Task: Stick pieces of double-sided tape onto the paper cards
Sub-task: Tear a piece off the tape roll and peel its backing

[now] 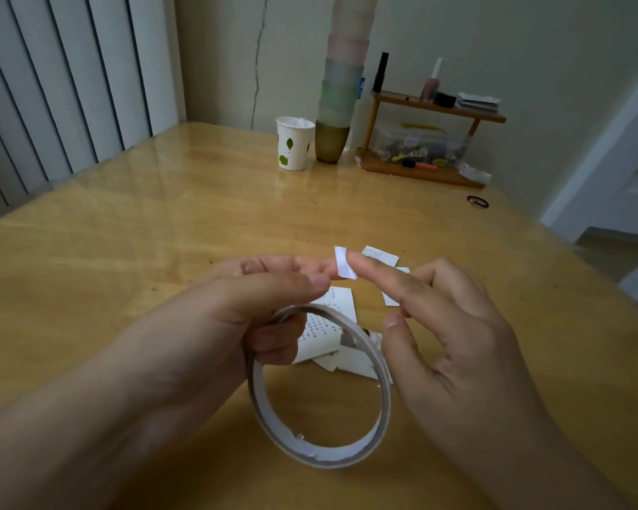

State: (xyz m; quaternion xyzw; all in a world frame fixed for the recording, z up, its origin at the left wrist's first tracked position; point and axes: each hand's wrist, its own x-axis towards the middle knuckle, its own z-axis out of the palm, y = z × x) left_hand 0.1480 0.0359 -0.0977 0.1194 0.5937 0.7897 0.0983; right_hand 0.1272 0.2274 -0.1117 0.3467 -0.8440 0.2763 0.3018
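Note:
A small white piece of double-sided tape (345, 263) stands upright between the tip of my right index finger and the fingertips of my left hand. My left hand (236, 307) holds the thin white tape roll (321, 458) with its lower fingers curled through the ring, above the table. My right hand (457, 344) has its fingers stretched out, with the thumb apart from the index finger. Under the hands lie several white paper cards: a pile (354, 362) seen through the ring, one printed card (339, 300) and another farther back (380, 255).
The wooden table (163, 233) carries a paper cup with green leaves (294, 143) and a tall stack of cups (337, 104) at the back. A small wooden shelf (431, 174) with clutter stands back right, and a black hair tie (477, 201) lies near it.

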